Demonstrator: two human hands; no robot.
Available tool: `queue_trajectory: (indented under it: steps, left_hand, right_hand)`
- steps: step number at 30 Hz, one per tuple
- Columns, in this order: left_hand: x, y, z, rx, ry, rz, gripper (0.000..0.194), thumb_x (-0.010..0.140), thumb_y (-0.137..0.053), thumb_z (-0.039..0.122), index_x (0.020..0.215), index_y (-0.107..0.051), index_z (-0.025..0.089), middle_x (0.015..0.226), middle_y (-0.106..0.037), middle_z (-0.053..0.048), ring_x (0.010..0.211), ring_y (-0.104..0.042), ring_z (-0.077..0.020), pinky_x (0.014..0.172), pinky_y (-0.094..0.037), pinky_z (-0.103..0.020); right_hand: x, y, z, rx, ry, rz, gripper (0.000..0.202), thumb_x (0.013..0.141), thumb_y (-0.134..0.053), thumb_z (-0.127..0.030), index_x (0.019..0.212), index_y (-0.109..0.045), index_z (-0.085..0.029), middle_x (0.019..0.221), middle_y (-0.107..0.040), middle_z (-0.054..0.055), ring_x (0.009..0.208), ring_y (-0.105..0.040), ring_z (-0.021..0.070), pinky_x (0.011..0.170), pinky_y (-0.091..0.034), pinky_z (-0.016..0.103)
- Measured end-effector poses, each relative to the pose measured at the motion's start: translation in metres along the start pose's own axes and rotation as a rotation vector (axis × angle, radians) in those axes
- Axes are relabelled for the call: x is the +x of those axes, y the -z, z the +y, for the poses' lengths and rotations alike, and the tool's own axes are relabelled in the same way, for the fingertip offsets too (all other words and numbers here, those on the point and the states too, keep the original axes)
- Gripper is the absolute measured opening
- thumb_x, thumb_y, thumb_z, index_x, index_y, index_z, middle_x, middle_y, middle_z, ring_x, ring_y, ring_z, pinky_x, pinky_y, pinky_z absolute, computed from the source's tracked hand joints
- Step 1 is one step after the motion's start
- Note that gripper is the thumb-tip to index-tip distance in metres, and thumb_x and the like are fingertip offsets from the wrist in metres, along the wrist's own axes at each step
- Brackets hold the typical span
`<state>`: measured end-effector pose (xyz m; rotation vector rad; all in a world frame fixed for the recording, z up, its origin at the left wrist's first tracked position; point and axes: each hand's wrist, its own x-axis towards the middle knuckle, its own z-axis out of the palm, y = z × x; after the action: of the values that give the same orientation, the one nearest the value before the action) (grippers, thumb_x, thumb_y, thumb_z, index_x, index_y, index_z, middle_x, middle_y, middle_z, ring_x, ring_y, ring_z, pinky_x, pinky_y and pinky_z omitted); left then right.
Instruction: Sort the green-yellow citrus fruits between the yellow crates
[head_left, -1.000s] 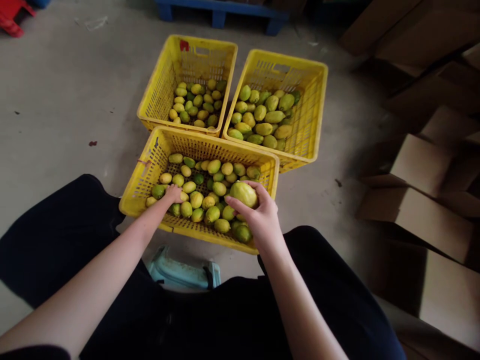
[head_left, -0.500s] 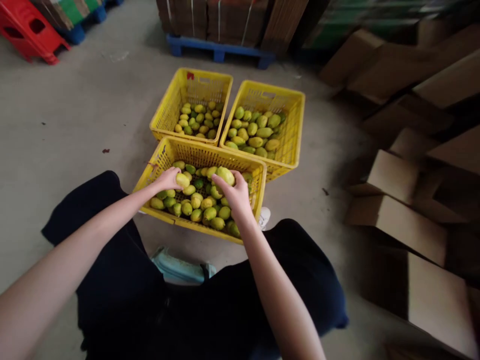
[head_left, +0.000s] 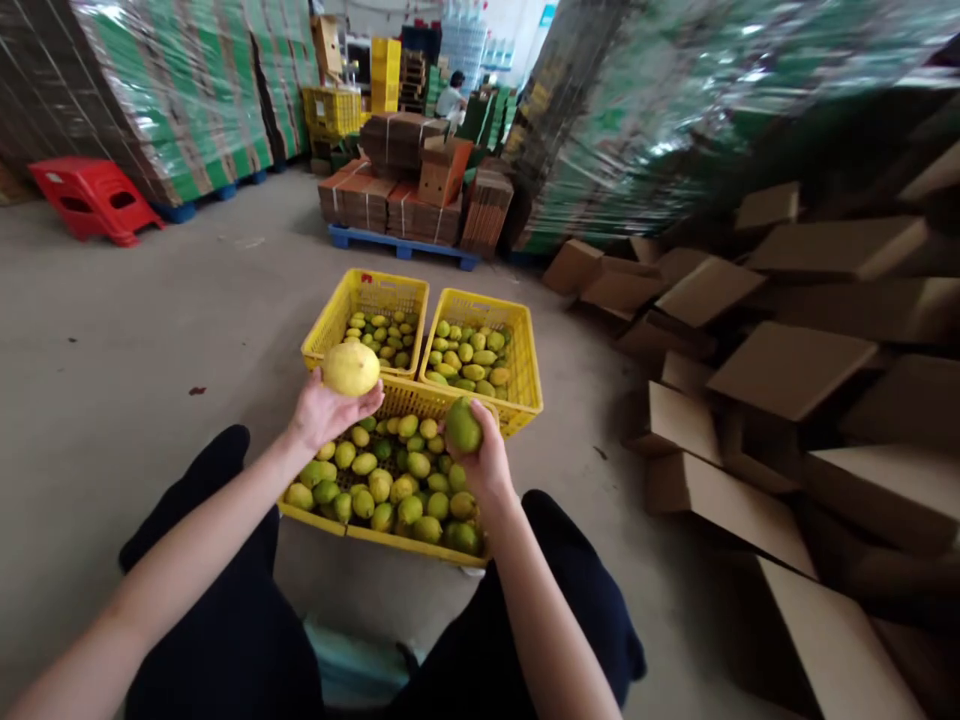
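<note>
On the upturned palm and fingers of my left hand sits a large yellow lemon, raised above the near crate's back left part. My right hand grips a green lemon over the right end of that crate. Beneath both hands is the near yellow crate, holding many yellow and green lemons. Just beyond it stand the back left crate and the back right crate, each with more lemons inside.
Cardboard boxes are heaped along the right. Behind the crates, a blue pallet bears bundled flat cardboard. A red stool stands at left, near wrapped stacks. A person is far back.
The view has tipped up, bringing the background in. My left hand has turned palm up and lifted its lemon. My right hand now has a greener lemon than the one it held before.
</note>
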<state>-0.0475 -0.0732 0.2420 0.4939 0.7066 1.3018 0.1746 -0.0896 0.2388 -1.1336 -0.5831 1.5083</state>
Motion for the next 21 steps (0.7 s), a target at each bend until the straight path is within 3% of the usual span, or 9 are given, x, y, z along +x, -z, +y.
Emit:
queue_trajectory:
  steps: [4, 8, 11, 17, 21]
  left_hand:
    - [0.003, -0.001, -0.009, -0.199, -0.015, 0.102, 0.055, 0.082, -0.067, 0.04, 0.129, -0.054, 0.014, 0.11, -0.067, -0.013, 0.099, -0.067, -0.0201, 0.092, -0.057, -0.03]
    - [0.002, -0.001, -0.007, -0.24, -0.063, 0.146, 0.051, 0.085, -0.065, 0.036, 0.13, -0.054, 0.015, 0.114, -0.067, -0.013, 0.103, -0.067, -0.0224, 0.096, -0.056, -0.035]
    - [-0.004, -0.002, -0.003, -0.283, -0.085, 0.187, 0.043, 0.085, -0.062, 0.041, 0.122, -0.057, 0.017, 0.109, -0.068, -0.01, 0.102, -0.067, -0.023, 0.096, -0.057, -0.04]
    - [-0.007, -0.007, -0.006, -0.311, 0.055, 0.15, 0.038, 0.088, -0.05, 0.051, 0.106, -0.064, 0.019, 0.088, -0.069, -0.005, 0.075, -0.068, -0.0154, 0.067, -0.059, -0.027]
    - [-0.007, -0.014, -0.02, -0.106, -0.005, 0.14, 0.042, 0.078, -0.062, 0.053, 0.095, -0.067, 0.016, 0.083, -0.07, -0.007, 0.079, -0.07, -0.0239, 0.069, -0.058, -0.034]
  right_hand:
    - [-0.01, -0.013, 0.003, 0.133, -0.029, -0.1, 0.036, 0.071, -0.067, -0.056, 0.078, -0.064, -0.021, 0.069, -0.064, 0.0, 0.061, -0.061, 0.0164, 0.048, -0.043, 0.025]
    - [-0.012, -0.026, 0.002, 0.205, -0.076, -0.214, 0.038, 0.076, -0.059, -0.058, 0.075, -0.066, -0.02, 0.067, -0.062, 0.002, 0.061, -0.06, 0.0163, 0.05, -0.045, 0.026]
    - [-0.009, -0.035, 0.002, 0.248, -0.02, -0.174, 0.033, 0.073, -0.062, -0.056, 0.073, -0.063, -0.022, 0.071, -0.064, 0.002, 0.062, -0.06, 0.0165, 0.053, -0.048, 0.027]
    - [0.0, -0.049, 0.021, 0.226, 0.05, -0.025, 0.031, 0.066, -0.071, -0.05, 0.077, -0.062, -0.023, 0.077, -0.069, 0.0, 0.072, -0.064, 0.0171, 0.063, -0.051, 0.028]
    - [-0.003, -0.05, 0.032, 0.127, 0.156, 0.003, 0.035, 0.067, -0.07, -0.053, 0.074, -0.067, -0.019, 0.076, -0.068, 0.002, 0.07, -0.06, 0.0169, 0.066, -0.049, 0.029]
